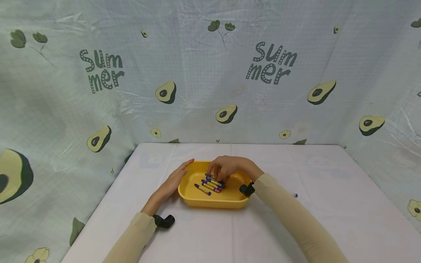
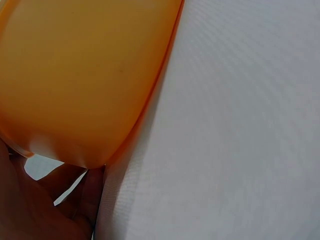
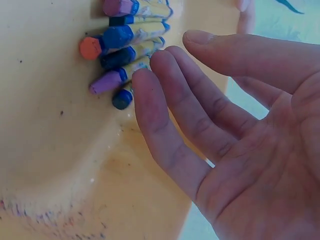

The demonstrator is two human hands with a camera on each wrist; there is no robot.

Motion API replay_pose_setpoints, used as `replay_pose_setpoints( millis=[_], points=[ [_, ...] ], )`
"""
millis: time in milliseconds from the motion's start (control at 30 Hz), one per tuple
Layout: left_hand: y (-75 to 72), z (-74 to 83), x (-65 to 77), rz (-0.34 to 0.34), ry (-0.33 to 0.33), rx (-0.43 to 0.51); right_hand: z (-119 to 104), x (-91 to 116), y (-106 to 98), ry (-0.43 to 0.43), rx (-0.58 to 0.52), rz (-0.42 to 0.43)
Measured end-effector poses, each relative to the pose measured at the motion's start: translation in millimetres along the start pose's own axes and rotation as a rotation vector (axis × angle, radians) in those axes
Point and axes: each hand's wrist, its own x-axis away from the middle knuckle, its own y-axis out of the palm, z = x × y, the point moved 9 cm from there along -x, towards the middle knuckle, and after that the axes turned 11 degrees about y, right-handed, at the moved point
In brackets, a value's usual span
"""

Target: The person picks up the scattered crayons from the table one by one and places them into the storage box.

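A yellow tray [image 1: 213,204] stands on the table, with several crayons [image 1: 210,187] in yellow and blue wrappers lying in it. My left hand [image 1: 172,181] rests along the tray's left side; in the left wrist view its fingers [image 2: 92,187] touch the outer wall. Over the crayons, my right hand [image 1: 228,166] reaches down into the tray. The right wrist view shows its fingers [image 3: 155,107] loosely bent beside the crayon ends, which are blue, orange, pink and purple. Nothing shows between thumb and fingers there.
A lone crayon [image 1: 295,195] lies on the white tablecloth [image 1: 204,237] to the right, partly hidden by the right sleeve [image 1: 296,215]. Behind the table hangs a sheet [image 1: 197,54] printed with avocados. Each wrist wears a small black device.
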Motion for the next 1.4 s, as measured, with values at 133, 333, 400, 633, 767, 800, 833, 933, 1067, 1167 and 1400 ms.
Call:
replay_pose_setpoints(
  millis=[133, 333, 400, 633, 767, 800, 833, 933, 1067, 1167, 1400],
  points=[
    [0.1, -1.2, 0.1, 0.001, -0.006, 0.006, 0, 7, -5, -0.027, 0.016, 0.006],
    [0.8, 0.8, -0.9, 0.000, 0.007, 0.004, 3, 26, -17, -0.066, 0.055, 0.051],
    [0.6, 2.4, -1.0, -0.002, 0.015, 0.001, 6, 32, -22, -0.078, 0.063, 0.068],
    [-1.5, 7.8, -0.5, -0.002, 0.040, -0.008, 22, 64, -38, -0.097, 0.067, 0.124],
    [-0.9, 7.2, 0.3, -0.001, 0.028, 0.001, 34, 83, -45, -0.102, 0.065, 0.153],
    [-1.0, 7.0, 0.3, 0.002, 0.024, 0.002, 38, 88, -46, -0.102, 0.062, 0.158],
    [-0.8, 7.3, 0.3, 0.000, 0.029, -0.001, 43, 92, -47, -0.103, 0.058, 0.163],
    [-0.9, 7.1, 0.3, 0.002, 0.031, -0.010, 58, 106, -50, -0.091, 0.044, 0.180],
    [-0.6, 6.5, -0.3, 0.002, 0.033, -0.008, 83, 120, -51, -0.066, 0.038, 0.205],
    [0.1, 5.9, -0.8, 0.001, 0.034, 0.006, 103, 128, -49, -0.051, 0.031, 0.218],
    [0.3, 4.9, -0.5, 0.005, 0.017, 0.013, 135, 147, -38, -0.052, 0.020, 0.199]
  ],
)
